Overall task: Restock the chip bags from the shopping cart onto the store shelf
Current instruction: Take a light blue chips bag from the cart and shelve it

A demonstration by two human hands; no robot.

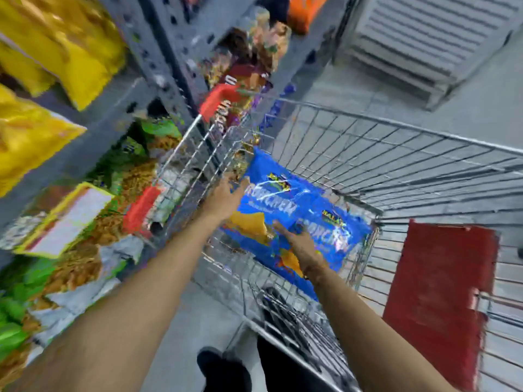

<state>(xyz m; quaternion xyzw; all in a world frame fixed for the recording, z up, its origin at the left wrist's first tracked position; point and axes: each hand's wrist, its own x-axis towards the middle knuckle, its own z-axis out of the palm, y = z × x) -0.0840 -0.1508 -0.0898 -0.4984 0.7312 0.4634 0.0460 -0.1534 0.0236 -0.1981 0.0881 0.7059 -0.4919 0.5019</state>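
Both my arms reach down into the silver wire shopping cart [396,154], where the glossy blue chip bags with white lettering and yellow chips printed on them [297,205] lie in the basket. There look to be two of them, side by side and overlapping (the picture is smeared, so I would not swear to the count).

My left hand [226,193] is at the bags' upper left edge, fingers spread apart and stretched toward the foil, touching it or just short of it; nothing is clamped there yet. My right hand [300,241] lies flat on the lower part of the bags, fingers apart and pressed on the front, resting and not gripping, as far as the blur lets me judge.

What the lift turns on: the bags' long axis runs from the upper left, near the shelf side, down to the lower right, and my two hands sit roughly along it, the left at the far end, the right nearer me. The grey metal store shelf with yellow and green snack packs [119,117] stands to my left, just beside the cart, so I judge the left hand leads the swing across.
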